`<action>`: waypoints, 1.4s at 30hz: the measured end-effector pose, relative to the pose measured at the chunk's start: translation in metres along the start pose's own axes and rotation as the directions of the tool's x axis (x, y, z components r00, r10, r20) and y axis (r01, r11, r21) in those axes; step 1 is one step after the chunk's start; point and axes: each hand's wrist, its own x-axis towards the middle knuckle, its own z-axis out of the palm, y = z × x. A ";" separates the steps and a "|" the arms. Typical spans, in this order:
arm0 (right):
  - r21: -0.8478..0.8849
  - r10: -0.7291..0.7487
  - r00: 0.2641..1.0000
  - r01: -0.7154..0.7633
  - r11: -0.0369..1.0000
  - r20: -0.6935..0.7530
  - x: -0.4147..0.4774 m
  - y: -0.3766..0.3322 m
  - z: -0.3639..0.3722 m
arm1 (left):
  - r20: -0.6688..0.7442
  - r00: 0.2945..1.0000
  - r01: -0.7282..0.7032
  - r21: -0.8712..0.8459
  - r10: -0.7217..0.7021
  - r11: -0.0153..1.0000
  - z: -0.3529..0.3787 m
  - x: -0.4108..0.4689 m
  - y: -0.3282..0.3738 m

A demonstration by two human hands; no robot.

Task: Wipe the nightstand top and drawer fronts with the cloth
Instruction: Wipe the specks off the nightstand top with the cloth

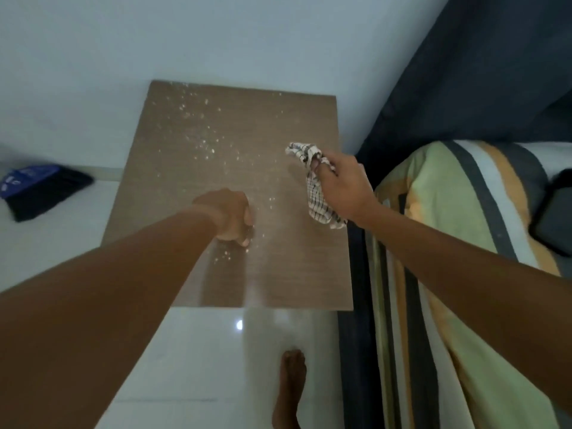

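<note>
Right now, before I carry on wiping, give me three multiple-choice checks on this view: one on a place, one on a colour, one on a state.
1. Where is the cloth?
A. flat on the floor
B. in the right hand, over the nightstand's right side
C. on the bed

2. What colour is the nightstand top?
A. brown
B. white
C. blue

3. What state is the top in?
A. wiped spotless
B. covered by a sheet
C. scattered with pale specks

Answers:
1. B, the right hand grips the bunched checked cloth above the top's right side.
2. A, the top shows brown wood grain against the white floor.
3. C, pale specks run from the far edge down to the left hand, which rests on the top closed in a loose fist.
</note>
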 end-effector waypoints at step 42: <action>-0.473 -0.389 0.889 0.458 0.753 0.242 0.136 -0.019 0.054 | -0.381 0.924 0.059 0.069 -0.029 0.996 -0.157 0.082 -0.055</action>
